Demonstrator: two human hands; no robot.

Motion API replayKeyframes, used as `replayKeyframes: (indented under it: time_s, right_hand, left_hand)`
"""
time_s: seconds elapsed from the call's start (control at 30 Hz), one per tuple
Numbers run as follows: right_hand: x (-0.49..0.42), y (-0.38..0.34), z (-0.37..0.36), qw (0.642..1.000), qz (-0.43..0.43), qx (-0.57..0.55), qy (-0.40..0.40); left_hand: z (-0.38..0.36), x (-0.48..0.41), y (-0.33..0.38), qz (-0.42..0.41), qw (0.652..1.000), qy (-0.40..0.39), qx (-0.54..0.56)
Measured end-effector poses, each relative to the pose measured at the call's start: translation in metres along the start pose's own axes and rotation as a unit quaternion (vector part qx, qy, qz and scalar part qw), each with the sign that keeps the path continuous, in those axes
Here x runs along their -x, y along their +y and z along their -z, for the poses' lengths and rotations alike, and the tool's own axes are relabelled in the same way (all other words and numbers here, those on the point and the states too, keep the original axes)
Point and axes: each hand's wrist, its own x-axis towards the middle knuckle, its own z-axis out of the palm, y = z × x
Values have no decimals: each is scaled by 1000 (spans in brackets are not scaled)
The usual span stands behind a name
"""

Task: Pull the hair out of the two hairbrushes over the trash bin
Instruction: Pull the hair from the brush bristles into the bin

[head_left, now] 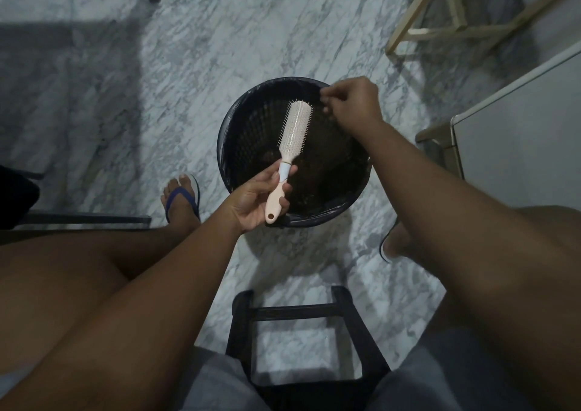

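Observation:
A pale pink hairbrush [294,131] with a white band on its handle is held over the dark round trash bin [229,146]. My left hand [257,200] grips the brush by its handle, head pointing away from me. My right hand [353,102] hovers over the bin's far right rim, just right of the brush head, with fingertips pinched together; whether hair is between them is too fine to tell. A second hairbrush is not in view.
The bin stands on a marble floor between my feet, the left one in a blue flip-flop [180,200]. A dark stool frame [301,313] is below me. A white cabinet [518,134] stands at right, and pale wooden legs [440,30] at the far right.

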Motion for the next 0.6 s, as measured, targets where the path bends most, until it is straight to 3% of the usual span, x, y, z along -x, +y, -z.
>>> replayKeyframes:
  time_s: [0.07, 0.23, 0.43, 0.6]
  right_hand:
    - [-4, -2, 1, 998, -25, -39, 37]
    - [9, -12, -11, 992, 20, 33, -117]
    - [5, -23, -16, 997, 34, 63, -26]
    - [2, -27, -15, 999, -8, 38, 15]
  left_hand:
    - [-2, -2, -1, 0, 1000, 2, -3]
    - [-9, -5, -1, -13, 999, 27, -24]
    - [-16, -2, -1, -26, 999, 32, -30]
    - [-17, -3, 2, -33, 999, 29, -19]
